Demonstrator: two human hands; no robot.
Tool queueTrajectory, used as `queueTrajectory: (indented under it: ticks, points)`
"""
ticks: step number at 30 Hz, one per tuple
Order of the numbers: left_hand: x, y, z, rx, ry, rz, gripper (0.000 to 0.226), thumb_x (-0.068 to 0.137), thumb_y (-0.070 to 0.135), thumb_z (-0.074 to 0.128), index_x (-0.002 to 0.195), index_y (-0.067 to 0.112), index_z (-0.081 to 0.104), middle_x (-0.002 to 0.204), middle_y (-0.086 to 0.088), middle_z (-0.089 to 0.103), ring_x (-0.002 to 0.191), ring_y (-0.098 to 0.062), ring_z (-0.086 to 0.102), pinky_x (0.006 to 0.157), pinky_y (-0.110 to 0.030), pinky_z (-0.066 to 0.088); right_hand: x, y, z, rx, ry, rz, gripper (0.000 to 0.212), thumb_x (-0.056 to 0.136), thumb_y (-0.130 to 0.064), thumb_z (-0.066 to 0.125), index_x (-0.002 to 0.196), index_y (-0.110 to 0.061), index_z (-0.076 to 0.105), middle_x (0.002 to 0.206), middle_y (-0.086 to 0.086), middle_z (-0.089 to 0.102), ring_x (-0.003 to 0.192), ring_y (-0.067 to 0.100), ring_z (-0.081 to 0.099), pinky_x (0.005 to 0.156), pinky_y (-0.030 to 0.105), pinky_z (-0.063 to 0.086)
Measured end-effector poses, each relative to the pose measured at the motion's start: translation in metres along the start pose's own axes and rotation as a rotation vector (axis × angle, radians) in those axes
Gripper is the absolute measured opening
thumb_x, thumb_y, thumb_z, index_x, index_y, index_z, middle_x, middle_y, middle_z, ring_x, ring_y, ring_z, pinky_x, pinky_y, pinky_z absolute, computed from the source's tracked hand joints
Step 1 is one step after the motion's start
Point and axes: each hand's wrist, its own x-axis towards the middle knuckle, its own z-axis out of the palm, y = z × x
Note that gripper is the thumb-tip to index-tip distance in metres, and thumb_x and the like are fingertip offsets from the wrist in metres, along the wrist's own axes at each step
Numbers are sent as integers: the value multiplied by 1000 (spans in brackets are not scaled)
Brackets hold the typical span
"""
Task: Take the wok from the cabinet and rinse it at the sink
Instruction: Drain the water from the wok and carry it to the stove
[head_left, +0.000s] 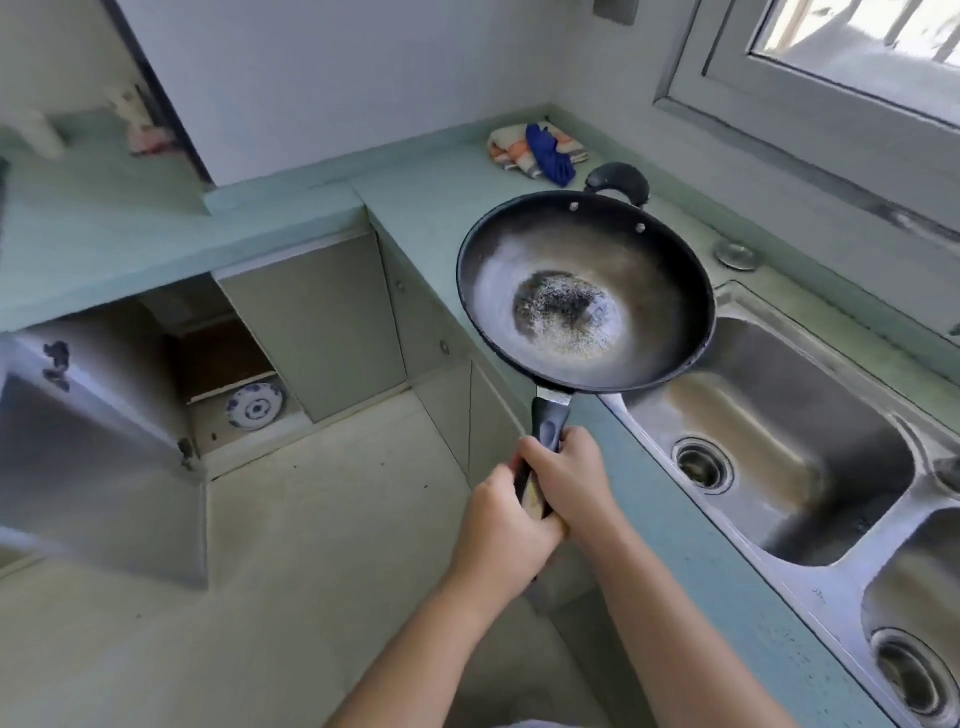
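Open low cabinet (228, 374) at left; left hand (501, 525) and right hand (566, 483) both wrapped tight on long handle of round black metal wok (584, 291), held level above counter edge beside steel sink basin (769, 431); best swung right, kept level, lowered gently into basin

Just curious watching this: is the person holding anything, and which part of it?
Yes: the wok, by its long black handle. Both the left hand and right hand grip it.

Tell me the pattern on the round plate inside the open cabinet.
The round ceramic plate is white with a blue painted pattern, seen in the head view.
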Motion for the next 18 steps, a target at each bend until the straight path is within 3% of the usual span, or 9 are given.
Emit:
queueTrajectory:
  ticks: [4, 6, 14, 18]
  points:
    - [2, -13, -48, 1, 76, -31, 40, 75, 20, 67, 113, 18, 56, 74, -4, 64, 57, -23, 63, 38, -21, 39, -7, -28, 48, -38, -99, -19, 31, 80, -17, 60, 62, -14, 35, 57, -1, 40, 50, 11, 38, 46, 22, 28]
    - [2, -20, -72, 6, 115, -54, 37, 74, 22, 67, 109, 16, 57, 75, -5, 66, 58, -25, 64, 39, -22, 39, -12, -39, 73, -47, -147, -31, 30, 80, -17, 60, 62, -14, 36, 57, -1, 41, 52, 11, 39, 47, 23, 28]
    - [-7, -54, -164, -133, 233, -141, 18, 78, 15, 62, 94, 21, 54, 60, 2, 58, 30, -7, 51, 30, -17, 31, -31, -72, 179, -45, -359, -58, 18, 71, -16, 60, 66, -8, 45, 65, 9, 54, 58, 21, 50, 56, 30, 40]
    - [-14, -71, -209, -186, 318, -170, 22, 79, 14, 61, 79, 32, 49, 55, 2, 55, 26, -6, 47, 28, -16, 29, -45, -88, 233, -101, -459, -98, 20, 73, -14, 58, 64, -8, 41, 62, 7, 47, 55, 19, 44, 51, 27, 36]
